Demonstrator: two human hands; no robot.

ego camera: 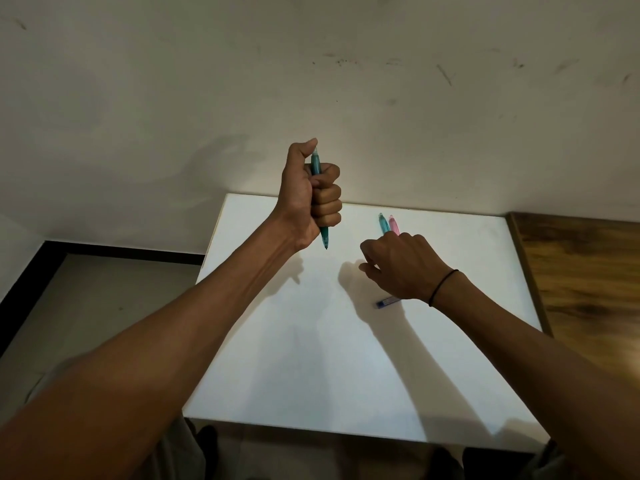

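Observation:
My left hand (311, 199) is raised above the white table (311, 358) and grips a teal pen (316, 164) upright in its fist. The thumb sits on the pen's top end and the tip points down. My right hand (401, 265) hovers low over the table with its fingers curled downward. A light blue pen (383, 223) and a pink pen (393, 224) stick out side by side from beyond its knuckles. Their near ends are hidden under the hand, so I cannot tell whether it holds them. A black band circles the right wrist.
A small blue case (388, 302) lies on the table just under my right wrist. A wooden surface (581, 271) adjoins the table on the right. A marked pale wall (311, 81) rises right behind the table, and floor (104, 306) lies to the left.

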